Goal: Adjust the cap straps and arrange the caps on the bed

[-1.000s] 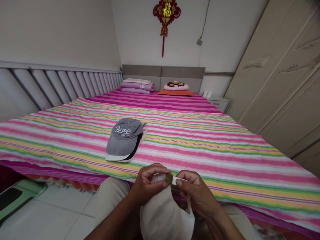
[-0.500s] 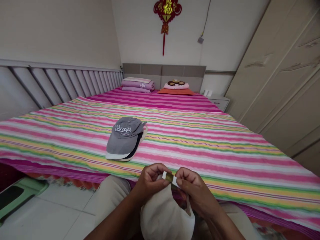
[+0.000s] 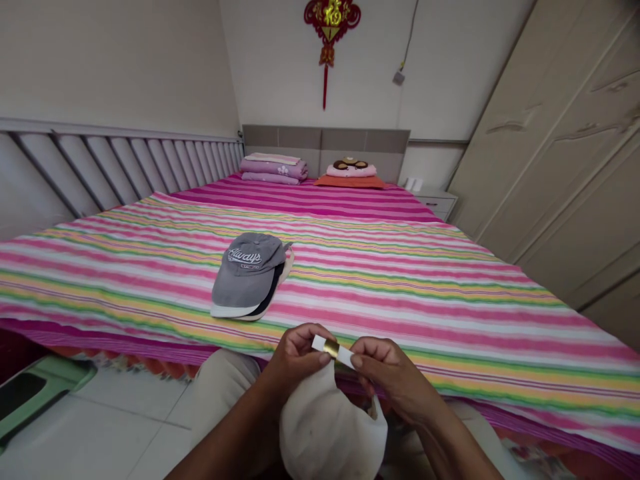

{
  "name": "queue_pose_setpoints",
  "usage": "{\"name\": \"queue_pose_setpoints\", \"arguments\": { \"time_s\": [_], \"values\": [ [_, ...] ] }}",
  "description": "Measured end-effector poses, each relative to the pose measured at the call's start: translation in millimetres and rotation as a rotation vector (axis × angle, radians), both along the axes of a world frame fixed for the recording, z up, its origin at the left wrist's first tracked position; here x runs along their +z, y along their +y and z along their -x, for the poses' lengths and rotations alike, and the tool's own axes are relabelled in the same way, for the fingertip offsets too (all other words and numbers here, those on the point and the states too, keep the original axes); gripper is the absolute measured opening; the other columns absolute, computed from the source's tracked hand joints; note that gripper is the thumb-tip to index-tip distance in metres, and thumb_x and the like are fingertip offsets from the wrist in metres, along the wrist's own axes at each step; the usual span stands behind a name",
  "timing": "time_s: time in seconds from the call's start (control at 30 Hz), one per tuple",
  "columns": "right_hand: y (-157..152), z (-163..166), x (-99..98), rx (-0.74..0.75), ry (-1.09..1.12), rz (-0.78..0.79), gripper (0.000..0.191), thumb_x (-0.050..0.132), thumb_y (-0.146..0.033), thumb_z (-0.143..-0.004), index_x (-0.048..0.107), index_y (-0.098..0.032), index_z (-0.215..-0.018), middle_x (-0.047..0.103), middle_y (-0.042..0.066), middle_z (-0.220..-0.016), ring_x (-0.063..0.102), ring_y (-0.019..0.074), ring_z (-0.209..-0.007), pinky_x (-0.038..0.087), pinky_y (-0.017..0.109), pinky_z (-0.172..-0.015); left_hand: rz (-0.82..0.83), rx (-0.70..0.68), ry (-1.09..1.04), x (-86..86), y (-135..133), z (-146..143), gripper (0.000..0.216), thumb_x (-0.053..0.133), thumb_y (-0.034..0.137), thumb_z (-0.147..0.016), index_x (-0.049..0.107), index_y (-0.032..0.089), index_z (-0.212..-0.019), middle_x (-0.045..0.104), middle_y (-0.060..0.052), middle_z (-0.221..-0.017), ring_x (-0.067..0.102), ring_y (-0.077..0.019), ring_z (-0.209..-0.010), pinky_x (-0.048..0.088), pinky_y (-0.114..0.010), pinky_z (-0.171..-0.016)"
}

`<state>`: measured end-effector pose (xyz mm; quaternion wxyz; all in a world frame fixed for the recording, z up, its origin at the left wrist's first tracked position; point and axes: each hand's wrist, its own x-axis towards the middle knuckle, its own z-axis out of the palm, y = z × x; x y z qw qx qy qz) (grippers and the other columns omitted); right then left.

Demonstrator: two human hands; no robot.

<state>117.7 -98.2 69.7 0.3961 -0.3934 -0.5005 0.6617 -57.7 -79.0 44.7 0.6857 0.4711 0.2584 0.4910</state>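
A cream cap (image 3: 327, 433) rests in my lap, crown toward me. My left hand (image 3: 295, 363) pinches the cap's white back strap at its gold buckle (image 3: 331, 348). My right hand (image 3: 387, 377) pinches the other end of the same strap, just right of the buckle. Both hands are closed on it, in front of the bed's near edge. A grey cap (image 3: 247, 272) marked "Always" lies on the striped bedspread, stacked on other caps whose white and dark brims stick out beneath it.
The bed (image 3: 450, 293) with its pink, yellow and green striped cover fills the middle. Folded purple bedding (image 3: 274, 169) and a pillow (image 3: 353, 175) lie at the headboard. A wardrobe (image 3: 560, 153) stands right, a slatted rail (image 3: 115, 167) left, a green stool (image 3: 35, 390) on the floor.
Both hands have lifted the strap a little and drawn more of it through the gold buckle, so its white end now sticks out to the left. The caps on the bed have not moved.
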Motion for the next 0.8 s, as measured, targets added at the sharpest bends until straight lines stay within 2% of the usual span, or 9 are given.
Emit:
{"name": "queue_pose_setpoints", "arguments": {
  "time_s": [0.2,0.43,0.57,0.8],
  "values": [
    [2.8,4.9,1.9,-0.017,-0.024,-0.032,0.025,0.064,-0.035,-0.067,0.054,-0.013,-0.058,0.042,-0.007,-0.038,0.028,0.003,-0.034,0.017,0.02,-0.037,-0.028,-0.007,0.071,3.5,-1.8,-0.2,0.024,0.072,0.025,-0.058,0.062,0.015,-0.078,0.059,-0.002,-0.072,0.053,-0.0108,-0.062,0.038,-0.021,-0.057],
    [4.7,11.5,-1.6,-0.007,0.067,0.015,0.026,0.065,-0.036,-0.068,0.053,-0.014,-0.058,0.044,-0.007,-0.039,0.03,0.003,-0.032,0.019,0.019,-0.035,-0.122,0.043,0.132,0.7,-0.1,-1.8,0.023,0.071,0.025,-0.06,0.063,0.013,-0.078,0.055,-0.001,-0.067,0.048,-0.009,-0.06,0.036,-0.02,-0.056],
    [6.4,9.9,-1.0,0.028,0.132,0.073,0.029,0.059,-0.041,-0.073,0.054,-0.013,-0.063,0.048,-0.004,-0.043,0.035,0.0044,-0.035,0.023,0.02,-0.039,-0.166,0.05,0.131,-0.9,1.2,-1.5,0.022,0.07,0.024,-0.06,0.064,0.015,-0.079,0.058,-0.002,-0.075,0.052,-0.0114,-0.067,0.038,-0.022,-0.061],
    [10.1,7.8,2.3,-0.013,0.057,0.057,0.02,0.067,-0.029,-0.063,0.057,-0.013,-0.065,0.051,-0.005,-0.043,0.035,0.0036,-0.035,0.019,0.02,-0.039,-0.08,0.043,0.159,0.1,0.3,0.9,0.024,0.072,0.025,-0.058,0.064,0.015,-0.078,0.059,-0.002,-0.073,0.052,-0.012,-0.065,0.037,-0.023,-0.061]
  ]
}}
